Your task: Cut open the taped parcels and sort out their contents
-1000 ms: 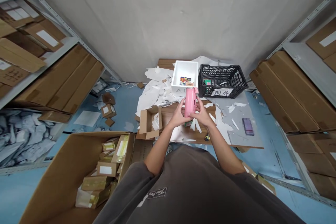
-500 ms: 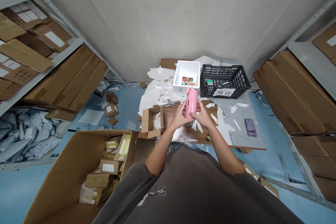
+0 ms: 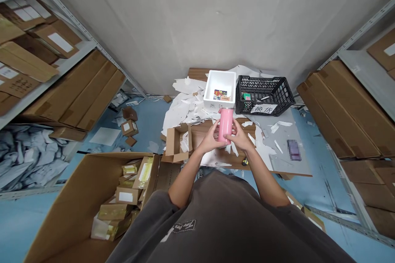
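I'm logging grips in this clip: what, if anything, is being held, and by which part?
A pink bottle, held around its lower part: the left hand on its left side, the right hand on its right.

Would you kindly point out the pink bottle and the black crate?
Pink bottle (image 3: 226,123): head view, middle of its body.
Black crate (image 3: 243,108): head view, left end of its front wall.
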{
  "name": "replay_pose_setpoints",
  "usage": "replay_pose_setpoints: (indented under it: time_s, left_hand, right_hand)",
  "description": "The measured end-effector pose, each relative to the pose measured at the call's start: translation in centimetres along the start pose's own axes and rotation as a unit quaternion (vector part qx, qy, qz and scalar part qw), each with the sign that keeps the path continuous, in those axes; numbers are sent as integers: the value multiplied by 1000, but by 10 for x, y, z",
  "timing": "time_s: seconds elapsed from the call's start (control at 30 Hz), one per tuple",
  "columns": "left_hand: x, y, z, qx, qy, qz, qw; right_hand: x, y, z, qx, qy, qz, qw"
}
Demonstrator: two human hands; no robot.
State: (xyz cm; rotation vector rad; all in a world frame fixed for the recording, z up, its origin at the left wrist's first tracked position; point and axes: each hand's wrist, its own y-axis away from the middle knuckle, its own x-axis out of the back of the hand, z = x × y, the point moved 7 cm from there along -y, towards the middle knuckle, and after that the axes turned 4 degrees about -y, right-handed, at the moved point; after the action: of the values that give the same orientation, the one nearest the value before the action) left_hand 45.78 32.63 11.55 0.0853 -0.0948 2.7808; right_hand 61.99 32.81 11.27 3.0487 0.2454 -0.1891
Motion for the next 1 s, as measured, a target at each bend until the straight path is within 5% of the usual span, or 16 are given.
replay_pose_setpoints:
  time_s: [0.27,0.4,0.53,0.73,1.0]
  left_hand:
    - [-5,8,-6,5,13,-29,999]
    - [14,4,-11,25,-39,3,999]
    - [43,-29,-8,30,-47,88,995]
    - [36,-91,-13,19,-51,-32,998]
    - [33,-92,-57,42,-11,-44,998]
  right_hand:
    - [-2,6,-3,-5,-1,-4,1000]
    - [5,5,14,-11,27,31,999]
    - [4,5,34,-2,42,34,999]
    - [-6,6,56,7,32,5,999]
    - [30,6,113,-8,70,-31,997]
